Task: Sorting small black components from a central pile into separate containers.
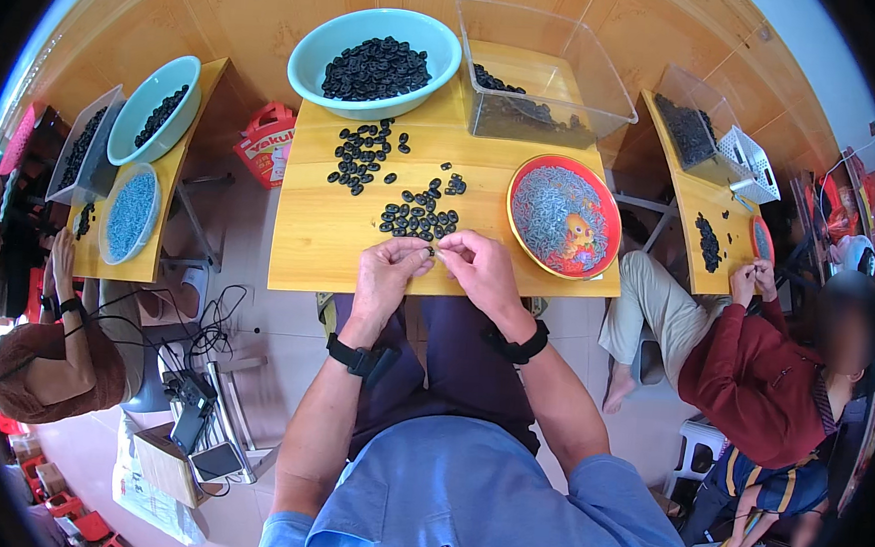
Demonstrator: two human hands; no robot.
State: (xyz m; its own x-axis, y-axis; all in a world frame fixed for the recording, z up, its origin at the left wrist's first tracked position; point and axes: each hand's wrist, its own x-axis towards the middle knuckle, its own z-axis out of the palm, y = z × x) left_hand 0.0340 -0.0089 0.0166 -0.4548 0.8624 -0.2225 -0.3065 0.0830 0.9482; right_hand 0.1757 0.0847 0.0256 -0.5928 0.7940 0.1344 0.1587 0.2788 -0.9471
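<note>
At the front edge of the yellow table, my left hand pinches a small black part between thumb and fingers. Right beside it, my right hand is closed in a pinch, its fingertips meeting the left ones; what it holds is too small to make out. Just beyond my fingers lies a loose cluster of small black oval parts. Farther off is a second scatter of the same oval parts. To the right stands a red bowl of small grey screw-like pieces.
At the table's back are a turquoise basin of black parts and a clear plastic bin. People sit at yellow side tables: one on the left, one in maroon on the right. Cables hang at the lower left.
</note>
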